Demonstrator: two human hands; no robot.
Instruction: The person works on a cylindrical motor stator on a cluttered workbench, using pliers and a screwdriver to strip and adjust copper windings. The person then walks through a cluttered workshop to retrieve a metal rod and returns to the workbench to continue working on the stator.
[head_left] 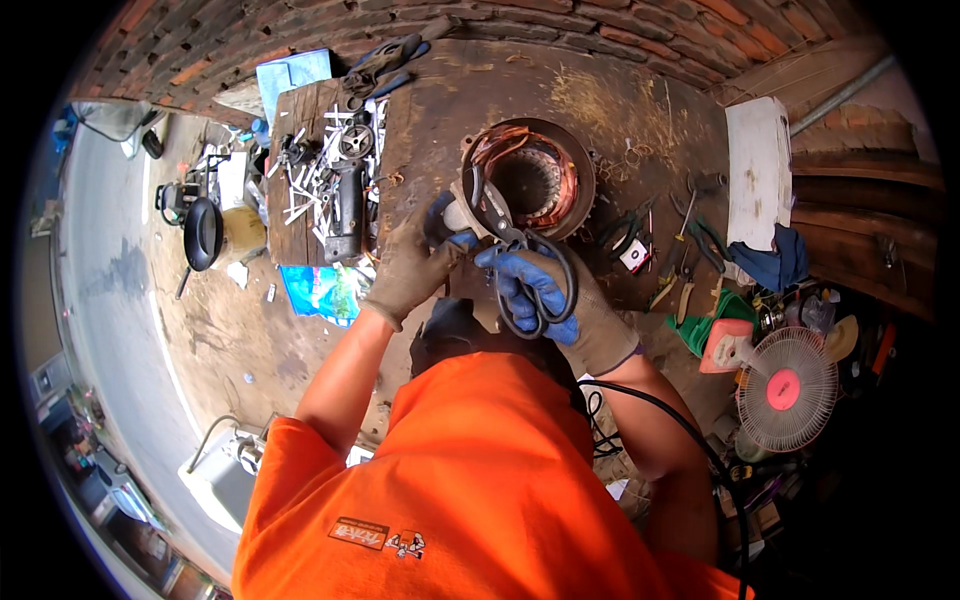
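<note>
A motor stator point(582, 185) with copper windings stands on the brown worktable, its round bore facing up. My right hand point(560, 300), in a grey and blue work glove, is closed around the black loop handles of large scissors point(490, 205). The scissors' blades reach over the near left rim of the stator, against the windings. At that same rim, my gloved left hand point(415, 260) is closed around a pale grey part on the stator's side. Part of its grip is hidden by the glove.
Pliers and other hand tools point(690, 240) lie right of the stator. On the left, a wooden board point(300, 180) carries white strips and a dark cylindrical tool. A pink fan point(787, 390) stands at the right; a black cable point(690, 425) crosses my right forearm.
</note>
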